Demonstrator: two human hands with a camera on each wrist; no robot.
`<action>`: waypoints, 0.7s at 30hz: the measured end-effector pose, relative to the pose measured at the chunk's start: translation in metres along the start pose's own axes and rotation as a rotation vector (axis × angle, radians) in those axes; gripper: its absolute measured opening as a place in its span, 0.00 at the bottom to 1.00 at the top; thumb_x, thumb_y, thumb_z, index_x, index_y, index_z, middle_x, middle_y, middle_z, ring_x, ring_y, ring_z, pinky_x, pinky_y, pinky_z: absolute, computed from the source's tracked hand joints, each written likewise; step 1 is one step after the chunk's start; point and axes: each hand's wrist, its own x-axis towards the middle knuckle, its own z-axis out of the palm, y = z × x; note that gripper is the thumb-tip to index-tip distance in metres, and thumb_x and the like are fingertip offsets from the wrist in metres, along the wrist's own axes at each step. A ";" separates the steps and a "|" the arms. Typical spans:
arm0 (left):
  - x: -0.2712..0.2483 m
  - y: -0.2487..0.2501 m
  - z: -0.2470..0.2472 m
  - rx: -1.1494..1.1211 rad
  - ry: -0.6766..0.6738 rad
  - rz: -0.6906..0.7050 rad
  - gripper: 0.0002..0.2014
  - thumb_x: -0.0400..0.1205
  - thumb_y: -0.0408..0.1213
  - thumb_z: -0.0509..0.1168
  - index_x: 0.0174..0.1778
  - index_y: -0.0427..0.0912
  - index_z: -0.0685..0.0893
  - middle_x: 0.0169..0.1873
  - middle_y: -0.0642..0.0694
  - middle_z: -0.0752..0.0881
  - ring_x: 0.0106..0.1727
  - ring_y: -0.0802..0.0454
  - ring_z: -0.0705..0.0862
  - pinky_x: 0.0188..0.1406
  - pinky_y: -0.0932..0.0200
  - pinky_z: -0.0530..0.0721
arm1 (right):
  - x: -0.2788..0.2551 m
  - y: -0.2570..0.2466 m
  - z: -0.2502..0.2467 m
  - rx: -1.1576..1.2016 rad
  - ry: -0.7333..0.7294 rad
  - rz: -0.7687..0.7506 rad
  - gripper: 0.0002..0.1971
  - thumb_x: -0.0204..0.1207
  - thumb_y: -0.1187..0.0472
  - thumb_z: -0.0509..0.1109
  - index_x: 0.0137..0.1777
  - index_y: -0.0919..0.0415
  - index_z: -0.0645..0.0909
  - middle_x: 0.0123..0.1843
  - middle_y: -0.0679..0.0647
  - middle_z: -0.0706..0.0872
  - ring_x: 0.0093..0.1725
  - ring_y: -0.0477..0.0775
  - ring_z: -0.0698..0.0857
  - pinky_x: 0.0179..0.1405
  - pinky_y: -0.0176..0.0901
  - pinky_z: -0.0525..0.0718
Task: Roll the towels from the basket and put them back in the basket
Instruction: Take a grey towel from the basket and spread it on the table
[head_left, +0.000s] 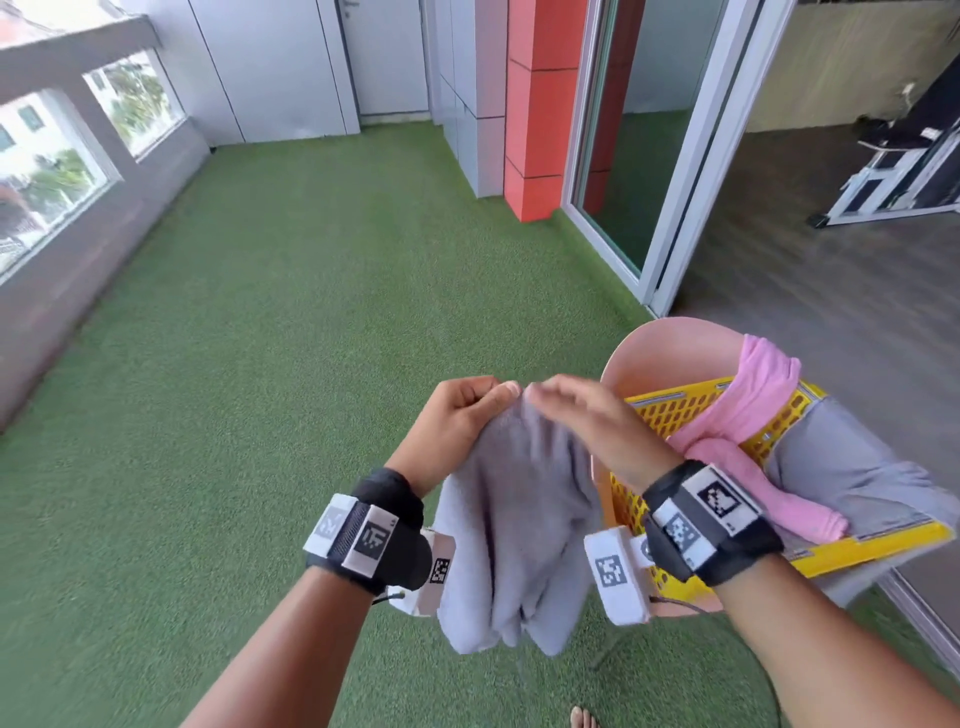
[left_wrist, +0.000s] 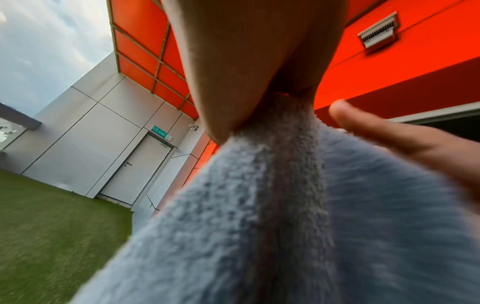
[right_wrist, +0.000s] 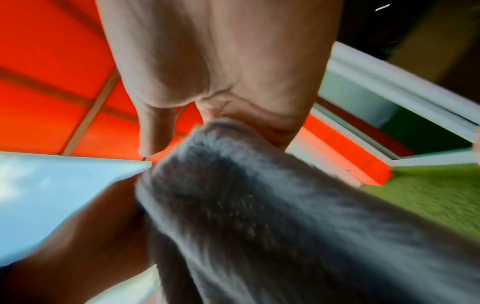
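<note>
The left hand (head_left: 457, 415) pinches the top edge of the grey towel (head_left: 514, 525), which hangs in midair just left of the yellow basket (head_left: 670, 415); the right hand (head_left: 582, 421) lies flat on the cloth with fingers straight, gripping nothing. The step appears to be straightening the towel before rolling. Find the opposite corner with the right hand, pull the edge taut, remove the vertical folds, then roll evenly.
</note>
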 end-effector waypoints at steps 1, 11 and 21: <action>0.000 0.004 0.001 0.007 0.002 0.014 0.23 0.85 0.43 0.64 0.30 0.30 0.70 0.29 0.43 0.67 0.31 0.47 0.61 0.26 0.49 0.56 | -0.007 0.000 0.008 -0.081 -0.095 0.014 0.30 0.73 0.39 0.70 0.39 0.72 0.77 0.35 0.52 0.76 0.37 0.48 0.73 0.39 0.50 0.70; -0.020 0.022 0.007 0.005 -0.019 0.085 0.24 0.85 0.45 0.63 0.31 0.29 0.70 0.31 0.43 0.68 0.31 0.44 0.61 0.29 0.46 0.58 | -0.026 -0.026 -0.008 0.042 -0.174 -0.012 0.14 0.78 0.51 0.70 0.41 0.63 0.82 0.37 0.52 0.80 0.40 0.47 0.77 0.40 0.40 0.74; -0.025 0.036 0.003 0.042 0.005 0.128 0.25 0.85 0.43 0.64 0.31 0.27 0.66 0.29 0.43 0.65 0.30 0.44 0.59 0.26 0.44 0.56 | -0.035 -0.023 0.001 0.117 -0.008 -0.057 0.17 0.77 0.49 0.69 0.43 0.65 0.83 0.38 0.49 0.82 0.42 0.44 0.78 0.47 0.40 0.73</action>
